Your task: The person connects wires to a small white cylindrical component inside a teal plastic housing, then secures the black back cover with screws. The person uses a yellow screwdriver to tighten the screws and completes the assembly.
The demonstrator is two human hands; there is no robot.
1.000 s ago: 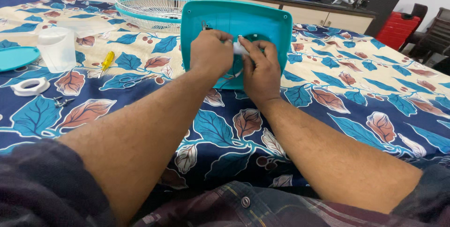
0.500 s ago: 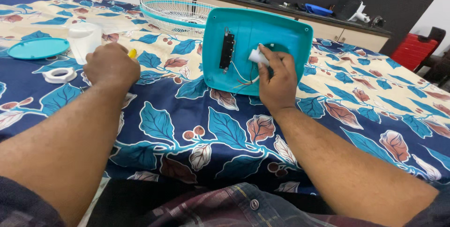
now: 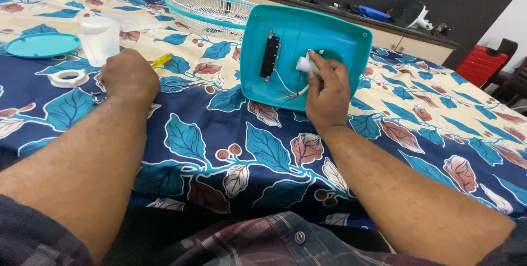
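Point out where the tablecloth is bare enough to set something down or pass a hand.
Free: the wide cloth between the left hand and the teal fan base, along the near table edge, and the stretch right of the right hand. Crowded: the far left, around the clear cup, teal lid, white ring, yellow screwdriver and wire grille.

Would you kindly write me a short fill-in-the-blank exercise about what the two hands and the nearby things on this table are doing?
1. The right hand grips a small ____ cylinder against the teal panel.
2. The left hand rests on the tablecloth beside a screwdriver with a ____ handle.
3. Behind the panel lies a round wire ____.
4. The strip mounted on the panel's left part is ____ in colour.

Missing words: white; yellow; fan grille; black
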